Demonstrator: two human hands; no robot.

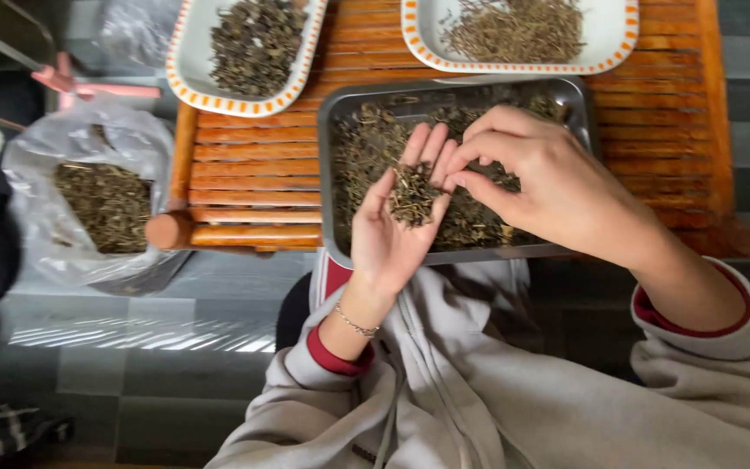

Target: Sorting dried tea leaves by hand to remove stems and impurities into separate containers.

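Note:
My left hand [390, 227] is turned palm up over a grey metal tray [330, 113] and cups a small heap of dried dark-green leaves [413, 196]. My right hand [542, 178] reaches in from the right, thumb and forefinger pinched together at the edge of that heap. The tray beneath both hands is filled with more of the same dried leaves [366, 143]. It rests on a slatted wooden stool [253, 161]. A thin bracelet circles my left wrist.
Two white dishes with orange-dotted rims stand behind the tray: the left dish [186, 61] holds dark leaf pieces, the right dish [609, 35] holds thin stems. A clear plastic bag [41, 165] of dried leaves lies on the tiled floor to the left.

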